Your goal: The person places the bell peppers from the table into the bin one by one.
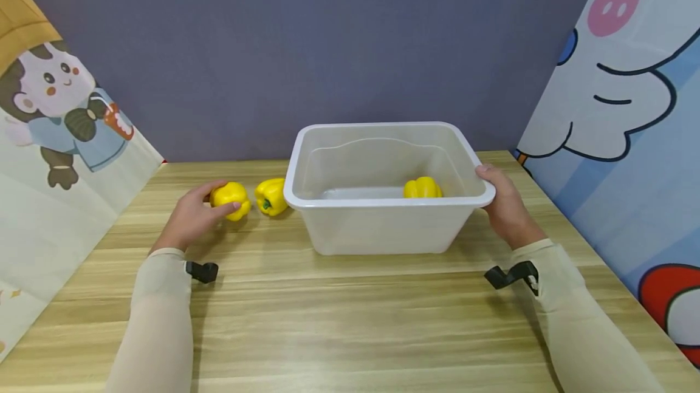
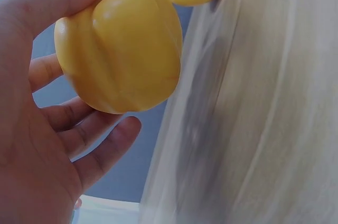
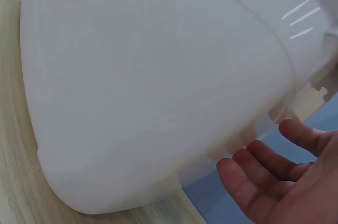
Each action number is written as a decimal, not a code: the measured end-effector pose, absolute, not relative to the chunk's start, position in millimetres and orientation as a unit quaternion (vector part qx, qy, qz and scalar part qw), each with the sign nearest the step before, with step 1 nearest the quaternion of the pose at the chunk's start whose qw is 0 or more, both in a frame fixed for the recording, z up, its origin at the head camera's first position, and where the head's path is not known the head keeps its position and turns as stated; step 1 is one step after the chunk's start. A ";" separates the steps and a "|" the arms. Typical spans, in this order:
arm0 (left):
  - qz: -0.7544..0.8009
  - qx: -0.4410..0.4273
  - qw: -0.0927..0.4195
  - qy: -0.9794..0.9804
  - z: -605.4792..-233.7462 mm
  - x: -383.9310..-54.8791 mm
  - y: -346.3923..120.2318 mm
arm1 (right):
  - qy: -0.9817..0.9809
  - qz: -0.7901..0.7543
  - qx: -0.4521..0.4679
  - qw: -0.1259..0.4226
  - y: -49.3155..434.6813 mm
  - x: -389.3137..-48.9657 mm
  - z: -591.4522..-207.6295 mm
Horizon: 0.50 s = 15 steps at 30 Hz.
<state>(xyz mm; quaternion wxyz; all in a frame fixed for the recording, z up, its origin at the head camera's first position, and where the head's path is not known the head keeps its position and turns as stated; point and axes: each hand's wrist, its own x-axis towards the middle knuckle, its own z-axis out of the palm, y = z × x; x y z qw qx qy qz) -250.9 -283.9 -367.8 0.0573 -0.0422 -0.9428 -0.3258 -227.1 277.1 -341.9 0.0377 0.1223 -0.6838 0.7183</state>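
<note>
In the head view my left hand [image 1: 194, 214] grips a yellow bell pepper [image 1: 231, 201] between thumb and fingers, left of a white plastic bin [image 1: 383, 229]. The left wrist view shows this pepper [image 2: 119, 44] close up, its shadow falling on the wood beside it. A second yellow bell pepper [image 1: 270, 197], green stem toward me, lies against the bin's left side. One more yellow pepper [image 1: 423, 187] sits inside the bin at the right, partly hidden by the front rim. My right hand [image 1: 505, 205] holds the bin's right rim, thumb on top and fingers [image 3: 259, 174] beneath.
A wooden table [image 1: 328, 320] carries everything. Behind it rises a dark grey panel [image 1: 350, 41], with printed cartoon panels on the left [image 1: 71, 107] and right [image 1: 618, 126]. Black straps [image 1: 202, 271] sit at both wrists.
</note>
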 end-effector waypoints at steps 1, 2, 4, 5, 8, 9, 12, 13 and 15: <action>-0.327 -0.040 0.056 -0.942 -367.4 -250.7 -283.3 | -0.685 0.717 0.120 0.038 277.0 -227.0 -341.6; -0.329 -0.040 0.056 -0.942 -367.3 -250.7 -283.2 | -0.686 0.717 0.118 0.038 276.8 -226.9 -341.4; -0.331 -0.038 0.054 -0.941 -366.7 -250.8 -282.6 | -0.689 0.714 0.115 0.039 276.5 -226.7 -341.5; -0.332 -0.037 0.054 -0.941 -366.3 -251.0 -282.4 | -0.689 0.714 0.115 0.039 276.4 -226.6 -341.6; -0.337 -0.037 0.056 -0.939 -365.8 -250.7 -282.0 | -0.687 0.716 0.115 0.038 275.3 -226.2 -341.5; -0.338 -0.037 0.057 -0.939 -365.5 -250.5 -281.6 | -0.686 0.717 0.114 0.039 275.0 -226.3 -341.7; -0.347 -0.037 0.060 -0.935 -364.9 -250.1 -280.5 | -0.678 0.724 0.116 0.039 274.1 -226.1 -341.7; -0.351 -0.036 0.060 -0.934 -364.4 -250.1 -280.1 | -0.677 0.726 0.116 0.039 273.8 -226.0 -341.7; -0.355 -0.037 0.061 -0.932 -363.3 -249.7 -279.1 | -0.674 0.728 0.117 0.040 273.4 -226.2 -341.7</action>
